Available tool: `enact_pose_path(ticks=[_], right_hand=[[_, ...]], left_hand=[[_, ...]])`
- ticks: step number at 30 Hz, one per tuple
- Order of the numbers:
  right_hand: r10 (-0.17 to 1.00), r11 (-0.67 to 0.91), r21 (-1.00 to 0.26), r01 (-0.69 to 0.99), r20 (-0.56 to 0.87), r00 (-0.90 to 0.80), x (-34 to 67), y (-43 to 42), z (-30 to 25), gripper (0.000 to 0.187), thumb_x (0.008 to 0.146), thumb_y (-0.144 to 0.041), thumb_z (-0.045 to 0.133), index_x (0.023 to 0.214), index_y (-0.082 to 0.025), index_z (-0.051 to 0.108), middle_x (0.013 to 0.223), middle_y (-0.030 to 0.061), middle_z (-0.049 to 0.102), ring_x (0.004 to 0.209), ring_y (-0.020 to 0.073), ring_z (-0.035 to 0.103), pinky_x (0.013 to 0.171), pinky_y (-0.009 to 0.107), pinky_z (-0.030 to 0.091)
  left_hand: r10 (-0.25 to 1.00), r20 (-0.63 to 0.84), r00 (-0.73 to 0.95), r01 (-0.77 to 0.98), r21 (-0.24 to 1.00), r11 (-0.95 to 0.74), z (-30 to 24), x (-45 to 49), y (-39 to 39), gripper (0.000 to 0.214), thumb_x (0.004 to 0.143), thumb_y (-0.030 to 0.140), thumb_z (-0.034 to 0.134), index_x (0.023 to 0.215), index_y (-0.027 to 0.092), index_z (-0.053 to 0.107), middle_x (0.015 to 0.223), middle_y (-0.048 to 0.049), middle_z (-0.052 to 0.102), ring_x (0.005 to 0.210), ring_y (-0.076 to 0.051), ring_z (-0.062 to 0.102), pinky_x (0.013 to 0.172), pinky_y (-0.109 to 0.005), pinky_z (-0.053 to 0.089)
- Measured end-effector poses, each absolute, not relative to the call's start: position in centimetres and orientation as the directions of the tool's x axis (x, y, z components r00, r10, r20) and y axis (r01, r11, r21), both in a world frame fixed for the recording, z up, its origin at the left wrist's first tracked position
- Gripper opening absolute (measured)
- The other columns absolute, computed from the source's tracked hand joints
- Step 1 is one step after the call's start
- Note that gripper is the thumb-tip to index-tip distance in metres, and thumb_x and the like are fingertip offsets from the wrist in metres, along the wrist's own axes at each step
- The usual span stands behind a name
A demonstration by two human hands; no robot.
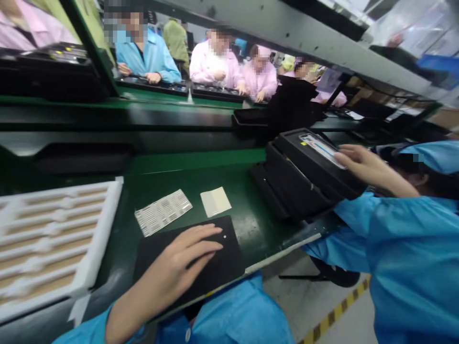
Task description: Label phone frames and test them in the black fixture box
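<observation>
My left hand [179, 260] lies over a black mat [229, 253] at the front of the green bench, fingers stretched out and holding nothing. Just beyond the mat are a pale sheet with rows of small dark strips [164, 212] and a cream square pad [215, 201]. Off to the right, my right hand [362, 162] reaches over a stack of black trays [297, 181]. Its outstretched fingertips are at the near end of a flat phone-like device [321, 149], which lies on the top tray and bears a small yellow mark. The thumb's grip is hidden.
A white foam tray with slots [103, 224] stands at the left. Behind runs a raised ledge [201, 136] with more black trays [290, 102]. Several people in blue and pink work opposite. A person in a blue cap [433, 155] sits close at the right.
</observation>
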State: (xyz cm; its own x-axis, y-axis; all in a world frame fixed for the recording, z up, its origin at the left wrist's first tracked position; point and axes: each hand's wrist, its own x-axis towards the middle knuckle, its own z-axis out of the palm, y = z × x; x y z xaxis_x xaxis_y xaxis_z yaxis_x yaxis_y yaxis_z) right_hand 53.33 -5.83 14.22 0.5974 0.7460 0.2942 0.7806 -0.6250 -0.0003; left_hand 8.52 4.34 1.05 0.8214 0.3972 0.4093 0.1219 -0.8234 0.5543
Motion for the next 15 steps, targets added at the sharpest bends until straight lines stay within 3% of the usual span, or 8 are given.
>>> enact_pose_path(ticks=[4, 8, 10, 13, 15], right_hand=[[0.756, -0.643, 0.051, 0.764, 0.2, 0.623, 54.1, -4.5, 12.6, 0.059, 0.097, -0.056, 0.046, 0.14, -0.016, 0.046, 0.122, 0.0164, 0.065, 0.109, 0.0287, 0.063, 0.087, 0.036, 0.048], [0.771, -0.635, 0.181, 0.751, 0.22, 0.598, 53.3, -3.6, 13.0, 0.039, 0.102, -0.04, 0.038, 0.119, -0.011, 0.058, 0.104, 0.0221, 0.07, 0.1, 0.0349, 0.066, 0.08, 0.041, 0.045], [0.772, -0.632, 0.231, 0.74, 0.271, 0.575, 52.6, -4.1, 13.9, 0.038, 0.103, -0.033, 0.032, 0.114, -0.008, 0.059, 0.1, 0.025, 0.069, 0.098, 0.0347, 0.067, 0.076, 0.039, 0.044], [0.777, -0.591, 0.286, 0.754, 0.454, 0.437, 49.9, -5.7, 14.7, 0.038, 0.104, -0.03, 0.029, 0.108, -0.008, 0.06, 0.099, 0.024, 0.068, 0.096, 0.0308, 0.067, 0.073, 0.036, 0.044], [0.775, -0.446, 0.34, 0.828, 0.609, 0.169, 46.5, -7.0, 14.3, 0.03, 0.102, -0.027, 0.037, 0.099, -0.01, 0.062, 0.097, 0.0202, 0.07, 0.094, 0.0287, 0.068, 0.077, 0.036, 0.048]], left_hand=[[0.291, 0.325, 0.9, 0.035, 0.61, -0.792, 1.8, 13.1, 2.9, 0.025, 0.098, 0.018, 0.048, 0.114, 0.028, 0.065, 0.133, -0.0009, 0.062, 0.124, -0.018, 0.058, 0.104, -0.034, 0.052], [0.288, 0.277, 0.917, 0.011, 0.702, -0.712, 2.2, 16.1, 2.6, 0.023, 0.098, 0.02, 0.049, 0.112, 0.026, 0.067, 0.129, -0.0024, 0.065, 0.119, -0.02, 0.061, 0.103, -0.035, 0.052], [0.322, 0.271, 0.907, -0.006, 0.773, -0.634, 2.7, 17.6, 2.3, 0.024, 0.098, 0.024, 0.05, 0.115, 0.027, 0.067, 0.127, -0.0029, 0.066, 0.119, -0.021, 0.062, 0.104, -0.037, 0.051], [0.451, 0.234, 0.862, -0.062, 0.93, -0.363, 4.1, 20.3, 1.4, 0.033, 0.096, 0.034, 0.056, 0.128, 0.028, 0.059, 0.129, -0.0061, 0.065, 0.117, -0.024, 0.063, 0.103, -0.04, 0.052], [0.533, 0.194, 0.824, -0.187, 0.98, -0.068, 5.2, 22.2, 0.6, 0.054, 0.093, 0.041, 0.06, 0.144, 0.031, 0.042, 0.144, -0.0102, 0.053, 0.123, -0.027, 0.059, 0.099, -0.042, 0.054]])
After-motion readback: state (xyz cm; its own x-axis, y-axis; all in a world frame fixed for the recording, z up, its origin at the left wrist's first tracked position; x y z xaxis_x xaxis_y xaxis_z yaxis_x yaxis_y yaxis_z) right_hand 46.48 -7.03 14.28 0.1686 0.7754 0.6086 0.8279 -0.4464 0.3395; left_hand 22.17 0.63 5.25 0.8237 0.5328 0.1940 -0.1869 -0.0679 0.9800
